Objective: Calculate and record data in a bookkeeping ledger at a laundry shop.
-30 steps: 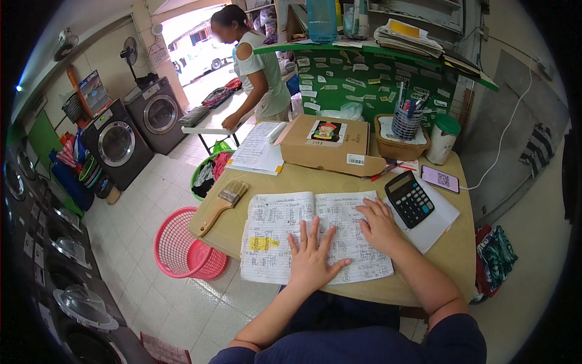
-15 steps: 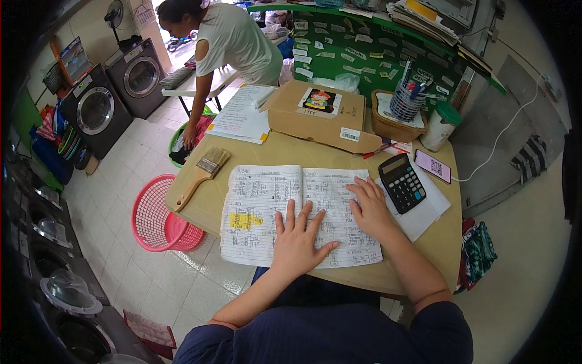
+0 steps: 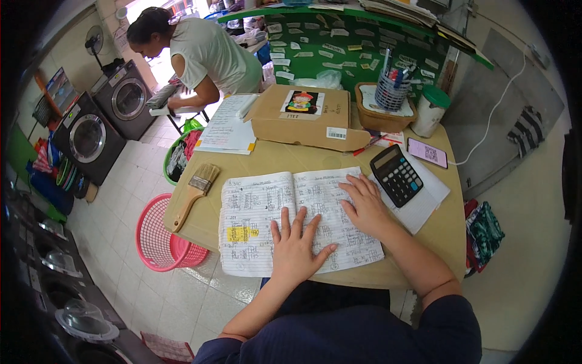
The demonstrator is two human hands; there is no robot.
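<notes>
An open lined notebook (image 3: 248, 258), filled with handwriting and one yellow-highlighted patch, lies on the tan table (image 3: 412, 270) before me. My left hand (image 3: 297, 246) rests flat near the notebook's middle, its fingers spread. On the right page lies my right hand (image 3: 367, 206), fingers stretched out and slightly bent, with nothing held. Just beyond its fingertips sits a black calculator (image 3: 397, 176) on loose white paper (image 3: 427, 203). A phone (image 3: 427, 152) with a square code on its screen lies farther right. Left of the notebook is a paintbrush (image 3: 195, 193) with a wooden handle.
A cardboard box (image 3: 303, 116), a pen holder (image 3: 393, 92) in a basket (image 3: 385, 123) and a green-lidded jar (image 3: 431, 110) line the table's back. Left stand a pink basket (image 3: 159, 233), a green laundry tub (image 3: 171, 176) and washing machines (image 3: 88, 136). A person (image 3: 212, 54) bends nearby.
The person at the back left has lifted an arm from the laundry tub to the small white table. My view has shifted slightly; both my hands stay on the notebook.
</notes>
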